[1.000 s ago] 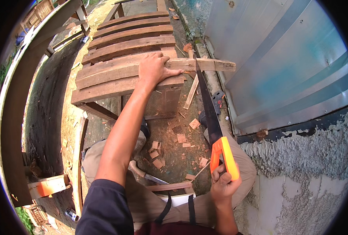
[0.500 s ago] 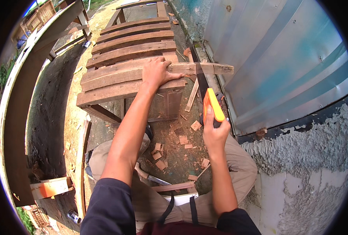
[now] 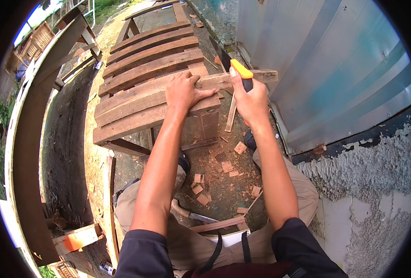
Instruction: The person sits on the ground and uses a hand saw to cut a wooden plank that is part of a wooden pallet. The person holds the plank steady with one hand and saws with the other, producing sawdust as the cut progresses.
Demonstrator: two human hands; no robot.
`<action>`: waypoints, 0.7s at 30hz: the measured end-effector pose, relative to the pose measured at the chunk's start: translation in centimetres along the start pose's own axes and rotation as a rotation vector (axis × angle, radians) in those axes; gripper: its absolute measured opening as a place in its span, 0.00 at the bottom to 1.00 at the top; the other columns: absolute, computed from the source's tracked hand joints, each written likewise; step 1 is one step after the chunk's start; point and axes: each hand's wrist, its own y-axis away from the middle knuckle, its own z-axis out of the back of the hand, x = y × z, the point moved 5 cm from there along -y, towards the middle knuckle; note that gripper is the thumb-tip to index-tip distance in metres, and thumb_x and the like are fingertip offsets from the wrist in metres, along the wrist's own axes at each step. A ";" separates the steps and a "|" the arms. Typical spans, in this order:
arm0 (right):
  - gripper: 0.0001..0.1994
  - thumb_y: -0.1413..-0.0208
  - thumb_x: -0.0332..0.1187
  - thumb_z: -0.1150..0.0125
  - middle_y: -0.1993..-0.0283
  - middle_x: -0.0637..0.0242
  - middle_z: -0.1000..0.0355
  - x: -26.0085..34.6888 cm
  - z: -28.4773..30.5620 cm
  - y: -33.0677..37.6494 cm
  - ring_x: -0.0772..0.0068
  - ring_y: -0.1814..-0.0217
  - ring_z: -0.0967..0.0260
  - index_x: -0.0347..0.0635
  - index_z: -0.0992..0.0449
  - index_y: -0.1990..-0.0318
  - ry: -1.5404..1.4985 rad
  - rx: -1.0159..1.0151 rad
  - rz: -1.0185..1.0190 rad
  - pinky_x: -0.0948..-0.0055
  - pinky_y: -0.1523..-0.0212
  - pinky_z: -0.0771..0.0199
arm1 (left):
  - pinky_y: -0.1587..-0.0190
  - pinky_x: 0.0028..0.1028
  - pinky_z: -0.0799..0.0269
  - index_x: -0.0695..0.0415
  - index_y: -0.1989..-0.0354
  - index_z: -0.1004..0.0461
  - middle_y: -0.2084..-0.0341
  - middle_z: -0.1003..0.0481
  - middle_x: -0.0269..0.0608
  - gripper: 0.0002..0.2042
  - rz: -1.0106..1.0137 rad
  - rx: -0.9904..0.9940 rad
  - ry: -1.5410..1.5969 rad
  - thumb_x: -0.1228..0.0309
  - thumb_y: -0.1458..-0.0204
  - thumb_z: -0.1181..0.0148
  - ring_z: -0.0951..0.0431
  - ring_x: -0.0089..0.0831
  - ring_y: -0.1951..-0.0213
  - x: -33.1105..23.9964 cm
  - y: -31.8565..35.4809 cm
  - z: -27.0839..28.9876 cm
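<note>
My right hand (image 3: pixel 251 102) grips the yellow and black handle of a handsaw (image 3: pixel 241 69). Its dark blade points away from me and crosses a narrow wooden board (image 3: pixel 266 76). My right hand partly hides where blade and board meet. The board lies across the near end of a slatted wooden bench (image 3: pixel 152 59), and its right end juts past the bench side. My left hand (image 3: pixel 181 94) bears down on the board left of the saw, fingers curled over it and thumb stretched toward the blade.
Wood offcuts (image 3: pixel 227 166) and sawdust litter the ground between my legs, near a tool with a wooden handle and metal blade (image 3: pixel 200 217). A metal sheet panel (image 3: pixel 326 88) and rough wall (image 3: pixel 358 180) stand close on the right. A plank (image 3: pixel 109 204) and large wooden frame (image 3: pixel 24 139) are left.
My right hand has pushed the saw forward, away from me, bringing the handle up close to the board. My left hand keeps its hold on the board. The view has shifted slightly.
</note>
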 end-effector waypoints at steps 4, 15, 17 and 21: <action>0.23 0.35 0.47 0.38 0.72 0.44 0.22 -1.1 0.5 4.3 0.45 0.67 0.21 0.29 0.20 0.63 0.020 -0.033 0.046 0.56 0.63 0.26 | 0.46 0.38 0.24 0.53 0.57 0.13 0.57 0.18 0.44 0.36 0.027 0.011 -0.025 0.33 0.64 0.28 0.18 0.42 0.52 0.5 0.1 0.3; 0.11 0.36 0.32 0.38 0.76 0.67 0.26 -4.1 11.4 25.6 0.83 0.75 0.30 0.28 0.21 0.58 -0.050 -0.002 -0.048 0.73 0.74 0.31 | 0.53 0.37 0.24 0.53 0.59 0.13 0.67 0.20 0.38 0.33 -0.002 -0.045 -0.003 0.36 0.65 0.27 0.19 0.39 0.59 0.5 0.7 0.2; 0.12 0.35 0.32 0.39 0.76 0.68 0.26 -3.1 8.9 20.2 0.82 0.74 0.31 0.28 0.20 0.58 -0.124 0.007 -0.131 0.73 0.73 0.31 | 0.54 0.37 0.24 0.53 0.59 0.13 0.69 0.21 0.38 0.33 -0.022 -0.070 -0.003 0.36 0.65 0.26 0.19 0.39 0.60 0.7 0.9 -0.1; 0.20 0.34 0.44 0.37 0.75 0.52 0.22 -1.7 1.4 2.7 0.67 0.72 0.23 0.30 0.19 0.63 -0.023 -0.091 0.127 0.63 0.67 0.27 | 0.51 0.37 0.24 0.53 0.58 0.13 0.65 0.19 0.39 0.34 -0.022 -0.048 -0.012 0.36 0.65 0.27 0.19 0.39 0.57 -0.1 -0.1 0.3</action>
